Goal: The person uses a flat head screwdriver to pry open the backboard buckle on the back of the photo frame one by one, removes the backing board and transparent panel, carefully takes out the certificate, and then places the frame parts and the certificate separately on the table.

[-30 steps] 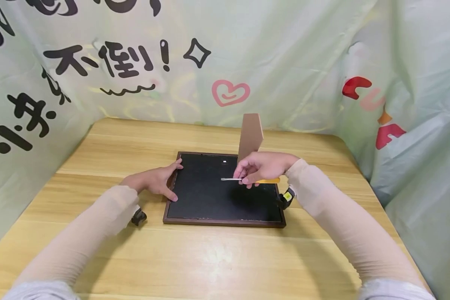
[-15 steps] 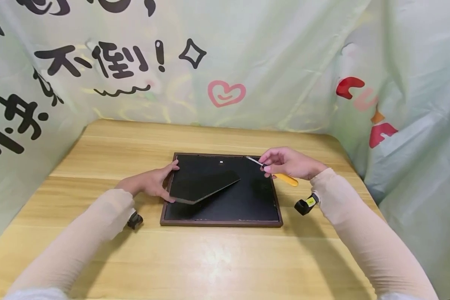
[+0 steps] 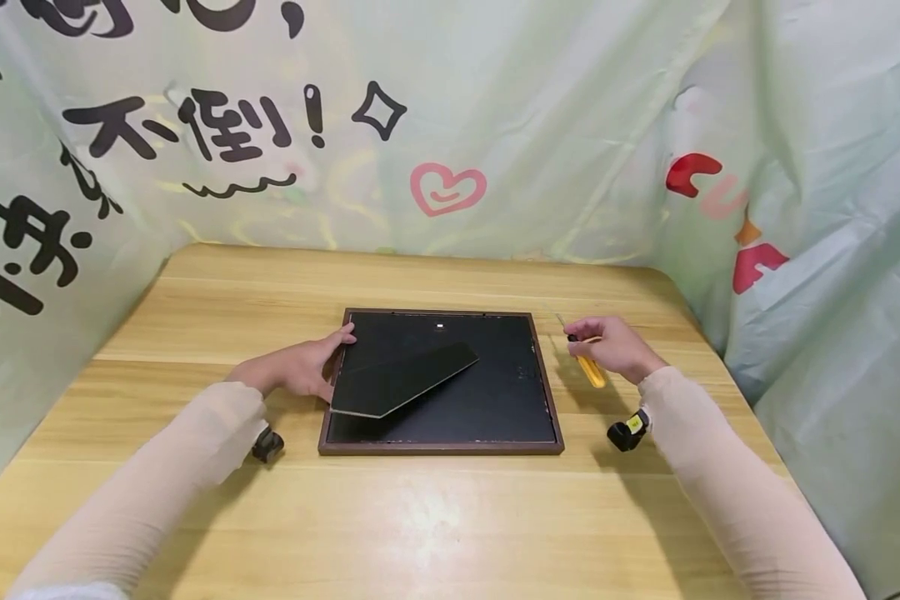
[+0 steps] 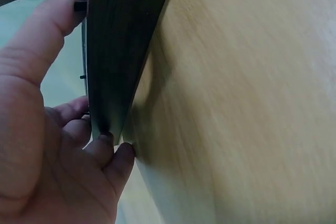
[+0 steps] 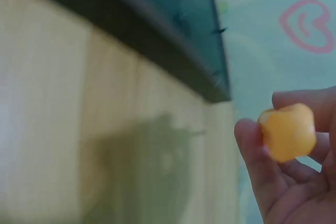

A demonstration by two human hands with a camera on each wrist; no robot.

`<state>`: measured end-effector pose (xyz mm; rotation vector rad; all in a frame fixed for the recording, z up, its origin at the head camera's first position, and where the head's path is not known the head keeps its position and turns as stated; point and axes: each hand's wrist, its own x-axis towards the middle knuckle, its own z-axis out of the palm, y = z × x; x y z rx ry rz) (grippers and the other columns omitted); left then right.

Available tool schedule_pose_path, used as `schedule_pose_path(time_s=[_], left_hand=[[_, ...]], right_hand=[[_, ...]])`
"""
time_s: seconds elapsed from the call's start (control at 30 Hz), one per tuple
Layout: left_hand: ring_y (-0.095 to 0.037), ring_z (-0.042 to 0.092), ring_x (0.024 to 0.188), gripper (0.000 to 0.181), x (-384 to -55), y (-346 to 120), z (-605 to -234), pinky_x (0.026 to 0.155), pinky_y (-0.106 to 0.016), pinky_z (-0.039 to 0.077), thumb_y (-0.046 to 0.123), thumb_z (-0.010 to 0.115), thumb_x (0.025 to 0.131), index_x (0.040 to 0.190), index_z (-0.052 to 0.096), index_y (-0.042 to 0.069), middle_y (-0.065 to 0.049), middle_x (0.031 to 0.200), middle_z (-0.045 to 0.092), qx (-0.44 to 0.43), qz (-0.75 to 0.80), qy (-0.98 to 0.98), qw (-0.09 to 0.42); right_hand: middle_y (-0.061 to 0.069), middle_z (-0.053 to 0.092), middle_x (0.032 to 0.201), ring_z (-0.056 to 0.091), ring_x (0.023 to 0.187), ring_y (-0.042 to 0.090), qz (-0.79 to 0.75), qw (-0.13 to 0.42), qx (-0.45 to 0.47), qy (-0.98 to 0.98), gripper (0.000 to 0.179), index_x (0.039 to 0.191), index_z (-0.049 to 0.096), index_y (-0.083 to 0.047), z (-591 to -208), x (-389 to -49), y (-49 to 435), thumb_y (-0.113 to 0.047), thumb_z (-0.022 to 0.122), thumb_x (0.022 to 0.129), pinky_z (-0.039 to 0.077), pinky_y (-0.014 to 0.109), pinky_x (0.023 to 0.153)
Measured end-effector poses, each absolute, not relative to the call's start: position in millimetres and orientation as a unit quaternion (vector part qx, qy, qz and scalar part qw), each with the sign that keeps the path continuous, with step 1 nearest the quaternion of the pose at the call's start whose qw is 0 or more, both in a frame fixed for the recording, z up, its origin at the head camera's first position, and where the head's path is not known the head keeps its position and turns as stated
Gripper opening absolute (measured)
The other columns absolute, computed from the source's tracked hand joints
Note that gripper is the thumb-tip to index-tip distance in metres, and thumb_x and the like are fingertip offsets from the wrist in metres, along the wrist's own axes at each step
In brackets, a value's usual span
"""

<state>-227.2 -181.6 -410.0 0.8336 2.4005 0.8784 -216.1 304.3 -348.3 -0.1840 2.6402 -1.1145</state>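
Observation:
A dark picture frame [image 3: 442, 448] lies back up on the wooden table, with a black backing board [image 3: 506, 400] inside its rim. The frame's stand leg [image 3: 405, 382], a black tapered flap, leans over the left part of the backing, its wide end near my left hand. My left hand [image 3: 300, 367] grips the frame's left side, thumb low and fingertips at the upper edge; the left wrist view shows its fingers [image 4: 100, 150] bent against the side. To the right of the frame, my right hand [image 3: 617, 343] pinches a screwdriver with a yellow handle [image 3: 591, 371], held above the table.
The wooden table [image 3: 435, 525] extends around the frame on all sides. A pale printed cloth [image 3: 555, 133] hangs behind it and at both sides. Small dark tabs [image 4: 80, 7] stick out along the frame's inner edge in the left wrist view.
The stand leg has tipped from upright down to the left. My right hand has moved right with the screwdriver, from over the backing to beyond the frame. My left hand stays at the frame's left side.

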Motion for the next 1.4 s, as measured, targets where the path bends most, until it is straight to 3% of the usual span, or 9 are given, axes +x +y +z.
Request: schedule_pose_path(time_s=[0.3,0.93,1.2,1.4], left_hand=[[-0.045,0.018,0.140,0.106,-226,-179,-410,0.112,-0.056,0.017,0.037,0.084,0.072,0.148,0.022,-0.005,-0.023,0.159,0.002,0.299,0.310,0.875,0.221],[-0.044,0.015,0.141,0.102,-225,-180,-410,0.112,-0.057,0.015,0.030,0.082,0.073,0.148,0.022,-0.004,-0.023,0.159,0.002,0.296,0.310,0.875,0.225],[-0.043,0.015,0.142,0.101,-224,-181,-410,0.112,-0.056,0.015,0.030,0.082,0.073,0.148,0.022,-0.004,-0.022,0.160,0.002,0.294,0.311,0.875,0.227],[-0.044,0.013,0.142,0.098,-224,-181,-407,0.112,-0.057,0.013,0.026,0.081,0.074,0.148,0.023,-0.003,-0.022,0.160,0.002,0.293,0.311,0.876,0.222]], right_hand=[[0.025,0.063,0.110,0.061,0.098,0.035,-0.290,0.084,-0.062,0.951,0.035,0.116,0.063,0.007,-374,-213,320,-0.013,0.071,0.088,0.052,0.035,0.072],[0.017,0.063,0.096,0.060,0.085,0.029,-0.227,0.069,-0.074,0.969,0.028,0.105,0.066,0.003,-388,-213,321,-0.015,0.074,0.085,0.050,0.040,0.073],[0.023,0.063,0.109,0.061,0.098,0.034,-0.266,0.092,-0.052,0.958,0.037,0.120,0.061,0.005,-378,-212,321,-0.023,0.062,0.096,0.051,0.044,0.080],[0.032,0.046,0.135,0.049,0.121,0.042,-0.451,0.156,-0.050,0.877,0.051,0.140,0.038,0.012,-357,-212,314,-0.024,0.045,0.104,0.044,0.047,0.098]])
